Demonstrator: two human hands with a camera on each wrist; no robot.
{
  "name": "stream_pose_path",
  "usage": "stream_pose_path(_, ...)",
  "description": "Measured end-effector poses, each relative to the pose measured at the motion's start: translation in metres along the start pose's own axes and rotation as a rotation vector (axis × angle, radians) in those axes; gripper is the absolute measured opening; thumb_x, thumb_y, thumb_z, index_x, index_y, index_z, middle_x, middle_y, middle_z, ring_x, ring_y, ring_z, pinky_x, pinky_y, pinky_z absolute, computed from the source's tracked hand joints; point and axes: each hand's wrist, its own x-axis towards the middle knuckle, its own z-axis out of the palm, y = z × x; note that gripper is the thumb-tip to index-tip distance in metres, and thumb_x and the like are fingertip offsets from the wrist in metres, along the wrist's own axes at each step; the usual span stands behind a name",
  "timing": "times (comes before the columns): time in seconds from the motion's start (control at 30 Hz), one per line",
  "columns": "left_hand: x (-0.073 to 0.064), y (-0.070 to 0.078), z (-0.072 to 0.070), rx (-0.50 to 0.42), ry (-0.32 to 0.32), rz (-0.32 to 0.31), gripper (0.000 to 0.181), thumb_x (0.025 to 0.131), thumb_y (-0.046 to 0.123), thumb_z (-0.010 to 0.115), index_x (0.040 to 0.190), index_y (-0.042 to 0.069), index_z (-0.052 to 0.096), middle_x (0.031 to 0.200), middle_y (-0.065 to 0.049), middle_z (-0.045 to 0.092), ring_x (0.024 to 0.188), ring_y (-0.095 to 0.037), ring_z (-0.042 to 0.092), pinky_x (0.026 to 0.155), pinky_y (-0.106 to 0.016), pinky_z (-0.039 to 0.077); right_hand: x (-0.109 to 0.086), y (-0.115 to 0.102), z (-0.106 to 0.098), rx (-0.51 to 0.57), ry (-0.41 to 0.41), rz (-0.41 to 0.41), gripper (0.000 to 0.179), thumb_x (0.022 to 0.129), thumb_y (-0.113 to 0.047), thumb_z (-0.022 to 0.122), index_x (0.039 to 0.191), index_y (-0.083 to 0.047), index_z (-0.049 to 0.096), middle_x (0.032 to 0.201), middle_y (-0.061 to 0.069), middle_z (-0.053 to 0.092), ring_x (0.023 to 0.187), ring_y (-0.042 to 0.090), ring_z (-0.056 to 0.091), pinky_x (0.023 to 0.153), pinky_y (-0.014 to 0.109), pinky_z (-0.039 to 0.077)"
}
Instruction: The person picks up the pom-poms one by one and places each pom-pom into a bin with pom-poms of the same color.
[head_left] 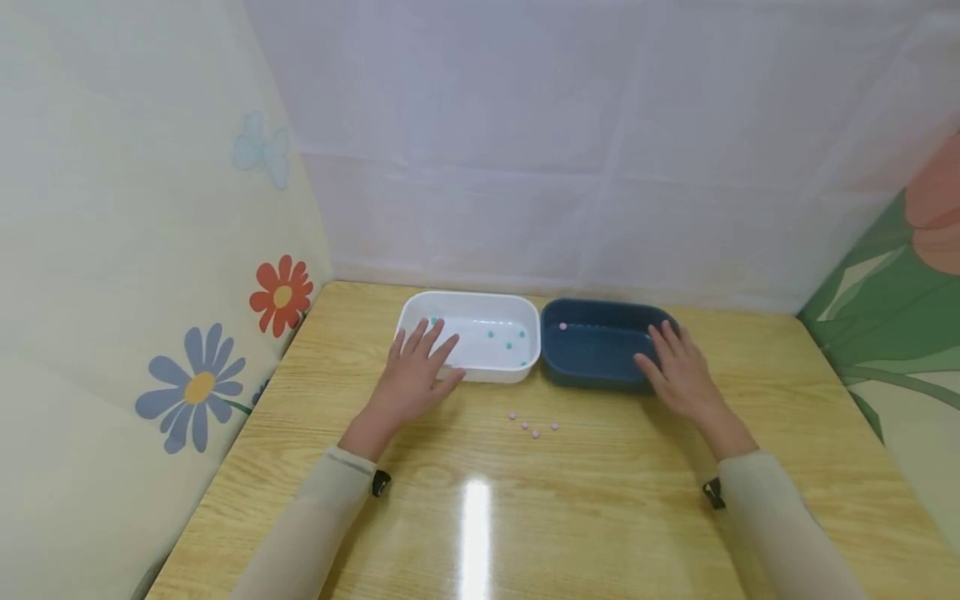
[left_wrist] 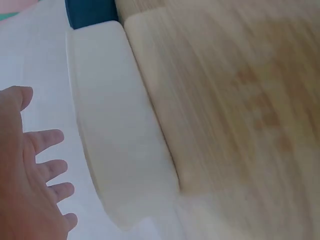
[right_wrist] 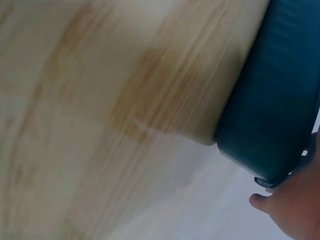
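Two trays, side by side, and two hands out over them! At nine o'clock from where their ends met sat the white tray (head_left: 495,374), glossy, round-cornered and shallow; at three o'clock, the dark blue tray (head_left: 600,350), much the same shape. Five green beads (head_left: 508,346) showed in the white one, tiny, roundish, minty in colour: four scattered from three to four o'clock, and a fifth up at ten, right by the fingertips. Whether the hand hid any more, I couldn't tell.

Now the pink beads (head_left: 536,434), pale and just as tiny: four on the wood-grained surface (head_left: 420,533), in a loose cluster at six o'clock from the join, three of them along a slant and the fourth just off at three. A lone pink bead (head_left: 563,326) lay inside the dark blue tray, at about ten o'clock.

And the hands! The left hand (head_left: 408,379) came in over the white tray's eight o'clock corner, fingers spread wide, gripping nothing. The right hand (head_left: 684,379) mirrored it at the dark blue tray's four o'clock end, fingers fanned out, holding nothing either. Whether either touched a rim, I couldn't say.
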Motion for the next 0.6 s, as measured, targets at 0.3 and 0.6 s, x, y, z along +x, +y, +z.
stream_pose_path(0.3, -0.007, 0.029, -0.001, 0.043, 0.060, 0.172, 0.058, 0.104, 0.048, 0.049, 0.152, 0.016, 0.047, 0.163, -0.011, 0.034, 0.153, -0.032, 0.024, 0.125, -0.053, 0.011, 0.001, 0.005, -0.001, 0.000, -0.025, 0.044, 0.077, 0.109, -0.053, 0.023, 0.160, 0.004, 0.014, 0.164, 0.033, 0.000, 0.150, 0.054, -0.006, 0.117, 0.071, 0.005)
stream_pose_path(0.6, -0.014, 0.048, 0.010, 0.023, 0.101, 0.325, 0.050, 0.102, 0.042, 0.056, 0.144, 0.013, 0.056, 0.151, -0.009, 0.051, 0.138, -0.028, 0.047, 0.116, -0.044, 0.037, 0.002, 0.008, 0.000, -0.004, -0.041, 0.062, 0.079, 0.109, -0.055, 0.022, 0.159, 0.005, 0.015, 0.162, 0.036, -0.001, 0.149, 0.057, -0.001, 0.116, 0.071, 0.007)
